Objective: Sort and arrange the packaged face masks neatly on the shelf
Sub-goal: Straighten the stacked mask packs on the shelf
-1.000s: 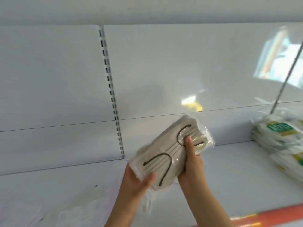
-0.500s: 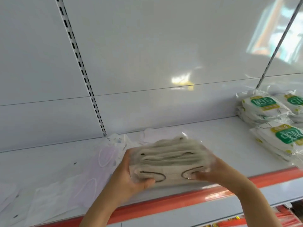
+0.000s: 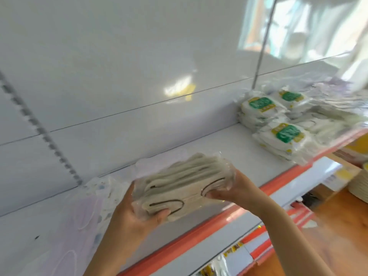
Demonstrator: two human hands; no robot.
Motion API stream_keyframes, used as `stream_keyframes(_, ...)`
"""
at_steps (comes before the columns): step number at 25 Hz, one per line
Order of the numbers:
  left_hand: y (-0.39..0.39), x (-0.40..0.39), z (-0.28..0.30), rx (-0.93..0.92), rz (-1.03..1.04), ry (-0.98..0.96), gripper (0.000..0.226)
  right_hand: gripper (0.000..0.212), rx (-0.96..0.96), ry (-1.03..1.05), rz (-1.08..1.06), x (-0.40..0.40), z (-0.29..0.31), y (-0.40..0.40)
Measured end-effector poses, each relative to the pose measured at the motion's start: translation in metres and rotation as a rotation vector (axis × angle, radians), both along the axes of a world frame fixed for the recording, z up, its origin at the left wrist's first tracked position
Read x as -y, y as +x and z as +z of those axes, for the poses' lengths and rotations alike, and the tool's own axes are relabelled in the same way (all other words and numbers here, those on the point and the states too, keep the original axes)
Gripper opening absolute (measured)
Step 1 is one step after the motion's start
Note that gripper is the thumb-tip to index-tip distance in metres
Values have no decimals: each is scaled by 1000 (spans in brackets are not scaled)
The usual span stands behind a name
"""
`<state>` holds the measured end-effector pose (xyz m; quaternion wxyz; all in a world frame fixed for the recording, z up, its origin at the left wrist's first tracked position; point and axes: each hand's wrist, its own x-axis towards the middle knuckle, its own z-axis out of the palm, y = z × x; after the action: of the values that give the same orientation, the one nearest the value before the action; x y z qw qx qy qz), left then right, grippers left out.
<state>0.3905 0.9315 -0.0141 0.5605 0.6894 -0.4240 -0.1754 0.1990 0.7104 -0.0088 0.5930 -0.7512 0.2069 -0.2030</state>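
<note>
Above white shelf (image 3: 229, 144), hands grip beige mask pack (image 3: 183, 184), green-labelled packs (image 3: 278, 124) rightward

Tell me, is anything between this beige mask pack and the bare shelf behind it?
Nothing visible. Both hands, left hand and right hand, grip the beige mask pack over the open shelf.

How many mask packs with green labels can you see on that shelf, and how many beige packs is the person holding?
Green-label packs on top of their piles: 3
Beige packs held by both hands: 1
Total: 4
More lie beneath and to the right, too blurred to count.
</note>
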Motion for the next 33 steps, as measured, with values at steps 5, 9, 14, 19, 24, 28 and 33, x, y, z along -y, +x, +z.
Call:
stream_keyframes(5,-50,96,17,-84,-242,-83,80,61,128,120,-251,34,19,-95)
stream_keyframes(9,-120,176,18,-116,-390,-67,85,73,242,134,-408,80,22,-182)
stream_keyframes(14,-223,286,20,-164,-322,-110,70,69,346,170,-428,174,21,-276)
stream_keyframes(19,-325,396,38,-164,-288,-105,59,93,321,209,-453,277,28,-371)
stream_keyframes(24,-382,488,44,-231,-322,-24,44,96,280,204,-531,368,37,-422)
stream_keyframes(28,-401,558,48,-189,-342,21,51,82,268,230,-598,445,40,-441)
stream_keyframes(33,-411,658,46,-276,-294,12,21,59,301,386,-693,534,39,-436)
